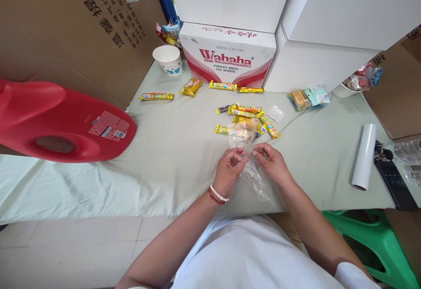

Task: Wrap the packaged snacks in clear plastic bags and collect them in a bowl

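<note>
Low over the table, my left hand and my right hand pinch a clear plastic bag between them. Its lower end trails toward my body, and the upper part lies over several yellow-wrapped snack bars. A yellow snack packet shows partly through the film. One bar lies left of the bag, another slants to its right. Beyond my right hand is a small clear sachet. Whether anything is inside the bag I cannot make out.
A white Wahaha carton stands at the back, with two bars before it. A paper cup is at back left, near a large red jug. Rightward are a bread packet, a white roll and a black phone.
</note>
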### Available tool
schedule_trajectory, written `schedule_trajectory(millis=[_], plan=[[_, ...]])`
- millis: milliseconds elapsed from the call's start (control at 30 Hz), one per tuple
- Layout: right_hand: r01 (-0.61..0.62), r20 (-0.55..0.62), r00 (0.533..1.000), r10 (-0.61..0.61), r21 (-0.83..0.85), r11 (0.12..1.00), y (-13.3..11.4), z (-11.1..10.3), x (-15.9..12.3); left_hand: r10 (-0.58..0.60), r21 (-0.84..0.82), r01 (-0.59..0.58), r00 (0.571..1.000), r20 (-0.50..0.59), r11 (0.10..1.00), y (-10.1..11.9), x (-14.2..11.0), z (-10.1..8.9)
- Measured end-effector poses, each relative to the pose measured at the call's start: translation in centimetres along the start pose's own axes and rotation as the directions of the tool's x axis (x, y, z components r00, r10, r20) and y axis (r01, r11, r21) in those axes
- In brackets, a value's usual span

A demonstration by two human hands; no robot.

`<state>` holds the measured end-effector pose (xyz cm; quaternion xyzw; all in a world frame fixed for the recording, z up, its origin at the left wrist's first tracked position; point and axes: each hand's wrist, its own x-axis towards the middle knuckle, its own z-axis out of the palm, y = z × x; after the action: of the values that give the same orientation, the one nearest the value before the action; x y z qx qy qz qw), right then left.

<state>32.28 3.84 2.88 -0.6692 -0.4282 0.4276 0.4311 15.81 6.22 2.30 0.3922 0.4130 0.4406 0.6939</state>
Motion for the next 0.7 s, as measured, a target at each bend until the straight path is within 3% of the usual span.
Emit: schedule_trajectory(millis=[167, 233, 300, 367, 433, 567, 700], plan=[[-0.116, -0.043, 0.991, 0.124, 0.142, 0.983, -0.1, 1.1, -0.1, -0.135, -0.23, 0.1, 0.981, -0.141, 0.968, 0.9, 0.2, -0.4], [-0.127, -0.037, 0.99, 0.134, 0.153, 0.98, -0.1, 1.2, -0.3, -0.131, -0.254, 0.101, 0.986, -0.101, 0.962, 1.1, 0.1, -0.7], [-0.133, -0.032, 0.99, 0.14, 0.157, 0.979, -0.1, 1.2, -0.4, -0.103, -0.236, 0.101, 0.995, 0.005, 0.967, 1.2, -0.2, -0.7], [-0.127, -0.037, 0.99, 0.136, 0.172, 0.977, -0.2, 1.2, -0.6, -0.061, -0.161, 0.076, 0.993, 0.098, 0.984, 1.2, -0.6, -0.4], [-0.115, -0.044, 0.991, 0.124, 0.173, 0.978, -0.5, 1.0, -0.7, -0.021, 0.021, 0.018, 0.992, 0.123, 1.0, 1.0, -0.7, -0.1], [-0.104, -0.037, 0.993, 0.109, 0.113, 0.988, -1.0, 0.5, -1.0, 0.064, 0.412, -0.056, 0.998, -0.005, 0.909, 0.6, 0.0, -0.2], [-0.167, -0.019, 0.985, 0.171, 0.122, 0.978, -1.0, -0.4, -1.6, 0.086, 0.339, -0.041, 0.989, -0.119, 0.94, 0.9, 0.7, -2.2]])
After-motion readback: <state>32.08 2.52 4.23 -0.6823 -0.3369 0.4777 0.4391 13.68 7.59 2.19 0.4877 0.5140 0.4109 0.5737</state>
